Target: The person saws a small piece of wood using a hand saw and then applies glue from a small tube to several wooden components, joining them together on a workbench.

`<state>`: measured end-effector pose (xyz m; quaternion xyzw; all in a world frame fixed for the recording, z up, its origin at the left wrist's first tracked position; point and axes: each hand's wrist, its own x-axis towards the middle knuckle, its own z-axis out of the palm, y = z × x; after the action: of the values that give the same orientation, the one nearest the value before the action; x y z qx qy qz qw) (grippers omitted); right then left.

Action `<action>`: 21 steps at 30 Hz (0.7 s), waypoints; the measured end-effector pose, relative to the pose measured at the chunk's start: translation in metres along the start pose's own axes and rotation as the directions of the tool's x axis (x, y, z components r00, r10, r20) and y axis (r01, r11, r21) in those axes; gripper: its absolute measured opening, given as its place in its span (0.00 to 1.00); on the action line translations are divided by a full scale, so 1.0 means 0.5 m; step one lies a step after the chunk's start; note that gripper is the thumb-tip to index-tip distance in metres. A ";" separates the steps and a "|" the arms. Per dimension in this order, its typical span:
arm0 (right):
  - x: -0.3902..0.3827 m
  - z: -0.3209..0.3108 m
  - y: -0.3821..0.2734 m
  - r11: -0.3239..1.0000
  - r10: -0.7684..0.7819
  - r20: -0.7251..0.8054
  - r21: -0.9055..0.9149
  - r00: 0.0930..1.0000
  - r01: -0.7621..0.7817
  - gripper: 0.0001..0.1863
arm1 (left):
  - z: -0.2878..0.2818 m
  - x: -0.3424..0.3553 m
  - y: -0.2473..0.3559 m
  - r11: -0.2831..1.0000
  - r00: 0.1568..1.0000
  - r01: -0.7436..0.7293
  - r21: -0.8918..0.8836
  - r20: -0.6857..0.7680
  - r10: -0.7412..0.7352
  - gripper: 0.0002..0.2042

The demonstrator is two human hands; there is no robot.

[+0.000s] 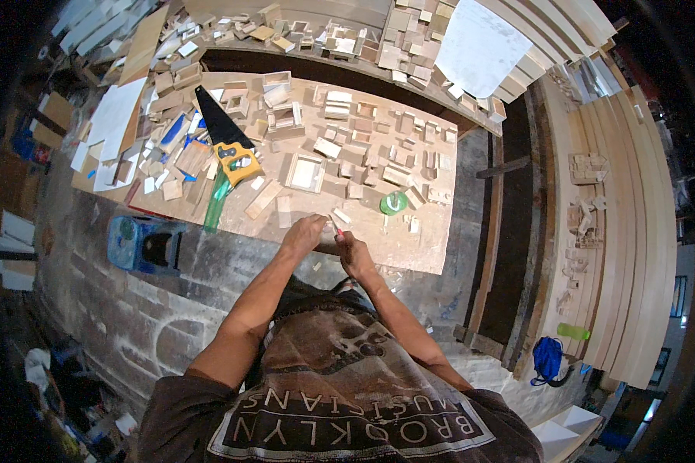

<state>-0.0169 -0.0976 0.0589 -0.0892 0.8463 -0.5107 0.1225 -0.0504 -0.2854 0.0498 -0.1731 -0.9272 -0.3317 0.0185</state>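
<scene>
Left hand (304,233): closed around a small wooden piece (326,248) at the near edge of the surface (409,247).
Right hand (353,251): pinching a thin red tool (338,230), touching the left.
Piece: between both hands, long axis crosswise.
Nearer hand: equal.
Saw (225,139): well off, beyond the left hand.

One handsaw (225,137), one green tape roll (393,203), one blue bag (548,359), two hands (304,234).
</scene>
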 end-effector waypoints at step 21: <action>0.017 -0.014 -0.034 0.987 -0.006 0.083 -0.162 0.997 0.019 0.15 | 0.026 -0.015 -0.007 0.998 0.998 0.052 0.023 -0.036 -0.051 0.12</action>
<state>-0.0268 -0.1019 0.0763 -0.1252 0.8788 -0.4366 0.1462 -0.0435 -0.2822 0.0364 -0.1431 -0.9348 -0.3239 0.0282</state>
